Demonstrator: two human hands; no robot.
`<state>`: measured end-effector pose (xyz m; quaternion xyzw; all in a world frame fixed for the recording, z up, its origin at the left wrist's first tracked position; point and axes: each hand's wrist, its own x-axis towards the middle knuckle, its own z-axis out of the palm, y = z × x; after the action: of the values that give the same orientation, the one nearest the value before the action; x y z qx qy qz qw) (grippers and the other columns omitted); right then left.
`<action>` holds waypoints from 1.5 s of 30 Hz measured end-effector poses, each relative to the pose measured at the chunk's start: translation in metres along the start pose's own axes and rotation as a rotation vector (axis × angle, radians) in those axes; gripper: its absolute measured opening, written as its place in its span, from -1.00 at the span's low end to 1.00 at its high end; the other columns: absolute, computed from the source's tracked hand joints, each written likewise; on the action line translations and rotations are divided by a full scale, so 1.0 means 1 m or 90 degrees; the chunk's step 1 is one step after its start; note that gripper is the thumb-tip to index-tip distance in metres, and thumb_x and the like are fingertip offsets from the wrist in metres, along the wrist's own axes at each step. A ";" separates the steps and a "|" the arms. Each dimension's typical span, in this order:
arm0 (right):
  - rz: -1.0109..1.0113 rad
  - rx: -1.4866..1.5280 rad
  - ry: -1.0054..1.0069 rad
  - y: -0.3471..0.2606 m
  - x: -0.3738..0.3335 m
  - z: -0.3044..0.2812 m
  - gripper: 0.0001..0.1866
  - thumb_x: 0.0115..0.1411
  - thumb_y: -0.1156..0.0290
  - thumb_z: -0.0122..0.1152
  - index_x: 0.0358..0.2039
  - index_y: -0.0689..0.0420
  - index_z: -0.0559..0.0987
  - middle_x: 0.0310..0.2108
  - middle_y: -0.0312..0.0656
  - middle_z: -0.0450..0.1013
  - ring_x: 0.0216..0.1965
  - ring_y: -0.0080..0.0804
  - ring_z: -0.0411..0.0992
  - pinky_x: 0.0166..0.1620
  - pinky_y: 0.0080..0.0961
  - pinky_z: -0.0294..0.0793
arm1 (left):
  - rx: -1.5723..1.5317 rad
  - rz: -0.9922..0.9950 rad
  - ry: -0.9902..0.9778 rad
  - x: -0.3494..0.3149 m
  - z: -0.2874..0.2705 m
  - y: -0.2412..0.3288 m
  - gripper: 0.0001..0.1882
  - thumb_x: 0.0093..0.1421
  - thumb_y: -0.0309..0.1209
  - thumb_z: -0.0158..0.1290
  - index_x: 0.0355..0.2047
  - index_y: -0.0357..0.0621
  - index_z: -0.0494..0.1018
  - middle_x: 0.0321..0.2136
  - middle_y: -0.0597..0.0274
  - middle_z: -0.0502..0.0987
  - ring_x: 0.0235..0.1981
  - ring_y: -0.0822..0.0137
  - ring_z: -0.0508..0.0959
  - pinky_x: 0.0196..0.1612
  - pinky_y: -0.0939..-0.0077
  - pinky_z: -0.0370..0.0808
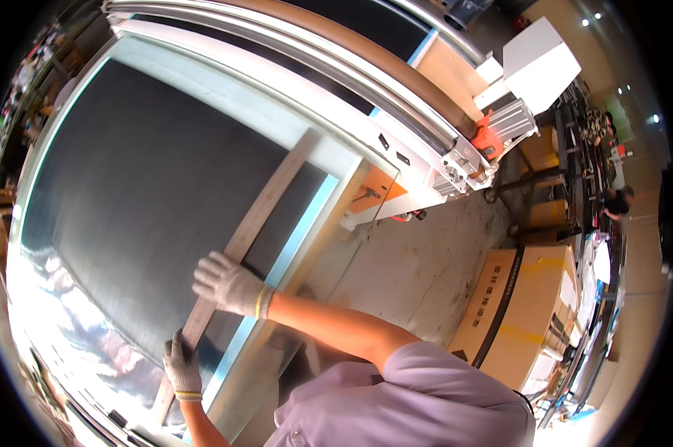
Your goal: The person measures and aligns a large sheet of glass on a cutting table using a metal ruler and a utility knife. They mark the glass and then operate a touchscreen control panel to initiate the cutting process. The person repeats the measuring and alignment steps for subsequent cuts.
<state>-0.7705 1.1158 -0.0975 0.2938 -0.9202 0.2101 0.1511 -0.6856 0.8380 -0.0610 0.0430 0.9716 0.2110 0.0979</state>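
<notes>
A long, narrow, flat straightedge [258, 214] lies slanted across a dark sheet [150, 160] on the machine's bed. My right hand [231, 286], in a pale knitted glove, rests flat across the middle of the straightedge with its fingers stretched out. Closer to me, my left hand [181, 370] wears a similar glove with darkened fingertips. Its thumb and fingers grip the two sides of the straightedge near the lower end. Whether anything small is under the left fingers cannot be made out. The sheet turns shiny and reflective toward the near left.
A light-blue strip [273, 272] runs along the bed's right edge. Long rollers and a white beam [277, 78] cross the far side. Right of the bed is grey floor [418, 253], with a large cardboard box [511, 309] on it. Other people are far right.
</notes>
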 end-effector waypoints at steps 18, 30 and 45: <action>0.443 -0.083 0.037 0.177 -0.073 -0.047 -0.38 0.24 0.11 0.25 0.23 0.15 0.43 0.31 -0.08 0.25 0.32 0.08 0.16 0.37 0.07 0.13 | 0.185 -0.130 -0.054 -0.039 -0.006 -0.040 -0.34 -0.01 -0.60 0.24 0.18 -0.24 0.42 0.04 -0.12 0.46 0.06 -0.17 0.48 0.11 0.06 0.45; 0.445 -0.083 0.033 0.177 -0.072 -0.049 -0.36 0.24 0.11 0.25 0.25 0.17 0.41 0.35 -0.06 0.21 0.32 0.08 0.16 0.36 0.07 0.14 | 0.192 -0.108 -0.055 -0.040 -0.006 -0.043 -0.26 -0.07 -0.70 0.21 0.21 -0.15 0.39 0.00 -0.05 0.46 0.05 -0.09 0.46 0.12 0.08 0.41; 0.443 -0.228 -0.008 0.172 -0.067 -0.043 -0.38 0.30 -0.01 0.13 0.27 0.07 0.44 0.40 -0.16 0.20 0.34 0.02 0.19 0.38 0.06 0.15 | 0.137 -0.101 0.002 -0.037 -0.006 -0.030 -0.21 -0.04 -0.59 0.22 0.28 0.07 0.38 0.18 -0.05 0.40 0.19 -0.11 0.40 0.22 0.11 0.37</action>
<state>-0.8161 1.2954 -0.1383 -0.0656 -0.9878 0.0832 0.1143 -0.6518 0.8038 -0.0621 -0.0242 0.9892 0.0971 0.1075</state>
